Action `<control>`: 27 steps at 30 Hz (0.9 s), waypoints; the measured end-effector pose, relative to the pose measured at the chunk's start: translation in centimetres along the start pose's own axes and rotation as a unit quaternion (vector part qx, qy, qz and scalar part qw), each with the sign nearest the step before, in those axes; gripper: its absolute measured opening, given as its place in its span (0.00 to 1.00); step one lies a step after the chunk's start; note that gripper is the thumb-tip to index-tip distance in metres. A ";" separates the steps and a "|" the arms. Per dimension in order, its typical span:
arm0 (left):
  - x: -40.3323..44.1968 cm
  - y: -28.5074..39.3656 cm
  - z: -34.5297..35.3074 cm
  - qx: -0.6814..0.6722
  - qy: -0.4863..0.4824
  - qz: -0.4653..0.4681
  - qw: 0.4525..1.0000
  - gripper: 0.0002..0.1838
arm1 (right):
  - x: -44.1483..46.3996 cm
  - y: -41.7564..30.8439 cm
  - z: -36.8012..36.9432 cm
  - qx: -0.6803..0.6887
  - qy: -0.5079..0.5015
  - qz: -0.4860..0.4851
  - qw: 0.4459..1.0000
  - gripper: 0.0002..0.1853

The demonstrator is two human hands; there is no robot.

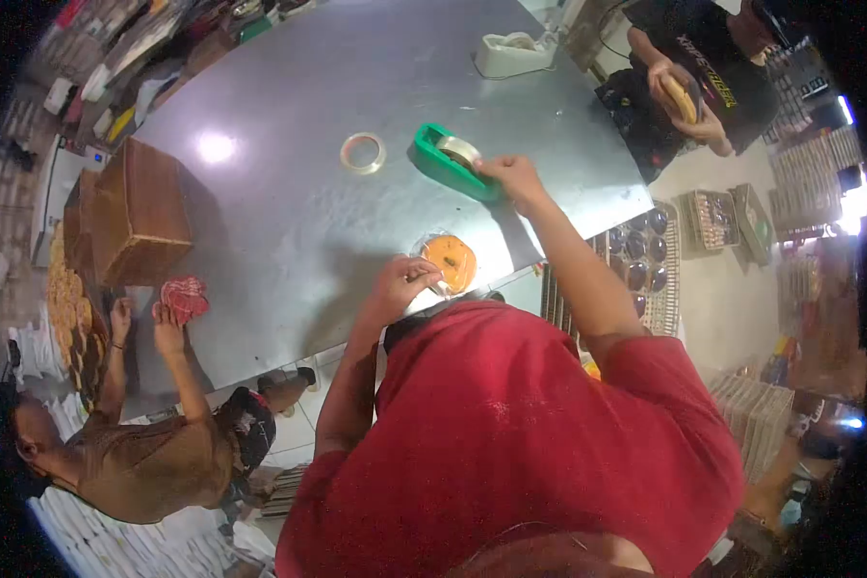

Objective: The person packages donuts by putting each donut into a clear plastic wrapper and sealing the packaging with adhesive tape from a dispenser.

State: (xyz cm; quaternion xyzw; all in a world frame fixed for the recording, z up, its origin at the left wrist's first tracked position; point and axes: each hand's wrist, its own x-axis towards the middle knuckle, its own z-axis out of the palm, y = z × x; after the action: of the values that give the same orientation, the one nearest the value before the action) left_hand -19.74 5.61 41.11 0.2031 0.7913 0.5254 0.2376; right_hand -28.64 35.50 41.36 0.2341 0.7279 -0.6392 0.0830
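Orange disc [452, 260]: round, flat, set at the worktop's [289, 87] near edge.
Left hand [404, 287]: a thin, clear bit [440, 288] is pinched beside the disc.
Right hand [510, 183]: fingertips are put to the tape roll [459, 149] in a smooth green holder [443, 170]; pinching cannot be told.
Worktop: grey, shiny metal.
Room: a pale floor [732, 303] is seen.

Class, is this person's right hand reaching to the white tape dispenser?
No, the right hand is at the green tape dispenser.
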 end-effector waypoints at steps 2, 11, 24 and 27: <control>0.1 -1.1 0.3 -0.013 0.014 -0.006 1.000 0.08 | -0.6 0.1 -0.2 0.053 0.001 0.014 0.999 0.15; -0.3 -3.3 -0.1 -0.055 0.017 -0.026 0.998 0.08 | -1.3 6.0 -4.1 -0.247 0.269 -0.337 0.868 0.15; 0.6 -0.2 -1.6 -0.067 0.018 -0.001 0.998 0.17 | -11.3 -1.6 5.2 -0.047 -0.390 -0.039 0.919 0.15; 0.7 -1.2 -0.9 -0.091 0.024 -0.019 0.995 0.19 | -7.9 2.3 5.3 -0.228 -0.304 -0.143 0.914 0.15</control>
State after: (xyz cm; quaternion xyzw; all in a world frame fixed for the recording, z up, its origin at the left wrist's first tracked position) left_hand -20.94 4.92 40.21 0.1536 0.7493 0.5953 0.2461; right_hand -21.64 28.66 41.70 -0.1030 0.8192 -0.5013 0.2588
